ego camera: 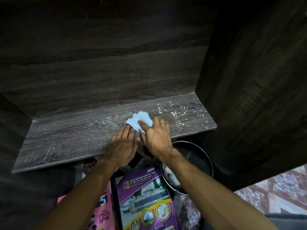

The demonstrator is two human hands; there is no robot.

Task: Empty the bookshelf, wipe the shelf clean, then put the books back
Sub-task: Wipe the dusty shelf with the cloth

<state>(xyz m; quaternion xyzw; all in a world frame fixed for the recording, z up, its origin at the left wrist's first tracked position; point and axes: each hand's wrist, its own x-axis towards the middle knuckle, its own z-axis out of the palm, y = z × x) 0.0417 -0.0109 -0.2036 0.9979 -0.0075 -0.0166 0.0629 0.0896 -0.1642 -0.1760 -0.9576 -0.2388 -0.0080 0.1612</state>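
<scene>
The dark wood-grain shelf (66, 143) holds no books and carries pale dust and crumbs (176, 112) toward its right end. A crumpled white tissue (140, 119) lies on the board near its middle. My right hand (156, 138) presses down on the tissue with fingers spread flat over it. My left hand (123, 146) rests flat on the shelf just left of it, fingertips touching the tissue's near edge. Below the shelf lie the removed books: a purple one (146, 200) and a pink one (103, 216).
A round black bin (192, 163) stands under the shelf's right front edge. The cabinet's dark side panel (252, 97) walls the right, the back panel (108, 63) rises behind. Patterned floor (274, 190) shows at lower right.
</scene>
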